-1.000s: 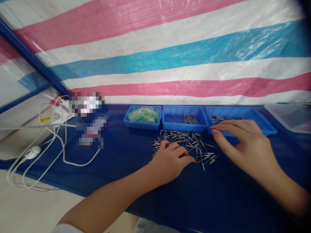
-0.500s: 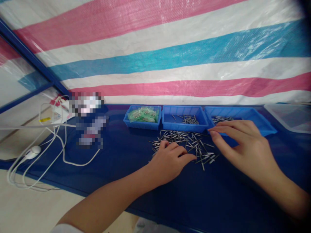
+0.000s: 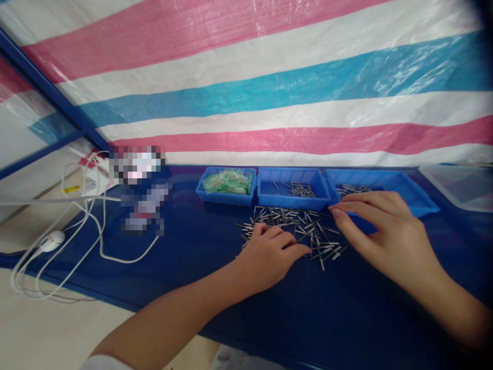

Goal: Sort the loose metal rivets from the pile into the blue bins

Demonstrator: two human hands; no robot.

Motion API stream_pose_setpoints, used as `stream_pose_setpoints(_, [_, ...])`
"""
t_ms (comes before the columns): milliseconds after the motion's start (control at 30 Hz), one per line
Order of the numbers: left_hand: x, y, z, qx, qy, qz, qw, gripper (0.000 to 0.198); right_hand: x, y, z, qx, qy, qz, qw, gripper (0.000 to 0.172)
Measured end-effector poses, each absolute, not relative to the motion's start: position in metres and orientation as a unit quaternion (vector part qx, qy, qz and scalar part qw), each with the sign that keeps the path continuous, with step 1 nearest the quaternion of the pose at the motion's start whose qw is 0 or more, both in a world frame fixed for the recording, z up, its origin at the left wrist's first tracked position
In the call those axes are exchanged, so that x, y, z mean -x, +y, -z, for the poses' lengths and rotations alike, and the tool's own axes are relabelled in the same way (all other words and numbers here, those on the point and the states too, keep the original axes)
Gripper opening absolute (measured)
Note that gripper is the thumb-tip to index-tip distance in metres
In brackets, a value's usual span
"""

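A loose heap of small metal pins [image 3: 296, 226] lies on the dark blue table [image 3: 200, 257]. My left hand [image 3: 269, 254] rests on the near left part of the heap, fingers curled and touching pins. My right hand [image 3: 379, 226] hovers at the heap's right side, fingers stretched toward the front wall of the right blue tray [image 3: 408, 192]; whether it pinches a pin is not visible. The middle blue tray [image 3: 292, 187] holds several pins. The left blue tray [image 3: 227, 185] holds green parts.
A clear plastic container [image 3: 458, 187] stands at the far right. White cables [image 3: 88, 226] and a white plug lie on the table's left end, beside a blurred object [image 3: 140, 190]. A striped tarpaulin [image 3: 269, 77] hangs behind the trays. The table's front edge runs near my left forearm.
My right hand has shifted slightly left and back toward the right tray's front. My left hand stays on the pins.
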State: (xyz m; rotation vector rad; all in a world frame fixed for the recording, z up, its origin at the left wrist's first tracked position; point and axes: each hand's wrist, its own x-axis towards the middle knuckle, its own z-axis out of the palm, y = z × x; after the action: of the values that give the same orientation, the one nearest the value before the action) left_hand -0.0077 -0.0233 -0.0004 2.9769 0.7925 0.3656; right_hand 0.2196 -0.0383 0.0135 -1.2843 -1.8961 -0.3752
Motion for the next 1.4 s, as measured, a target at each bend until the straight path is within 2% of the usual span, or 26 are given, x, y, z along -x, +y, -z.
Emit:
stream_pose_setpoints(267, [0.008, -0.023, 0.002, -0.961, 0.255, -0.11, 0.0, 0.027, -0.22, -0.038, -0.012, 0.51, -0.749, 0.14, 0.398, 0.011])
stream_pose_setpoints(1133, [0.008, -0.023, 0.003, -0.956, 0.256, -0.136, 0.04, 0.025, -0.218, -0.041, -0.015, 0.507, -0.758, 0.087, 0.4, 0.01])
stream_pose_setpoints(1233, [0.007, -0.023, 0.001, -0.939, 0.283, -0.183, 0.074, 0.024, -0.219, -0.042, -0.014, 0.494, -0.765, 0.082, 0.405, 0.008])
stream_pose_setpoints(1400, [0.003, -0.022, -0.007, -0.831, 0.323, -0.373, 0.256, 0.018, -0.208, -0.051, -0.013, 0.481, -0.78, -0.054, 0.397, 0.017])
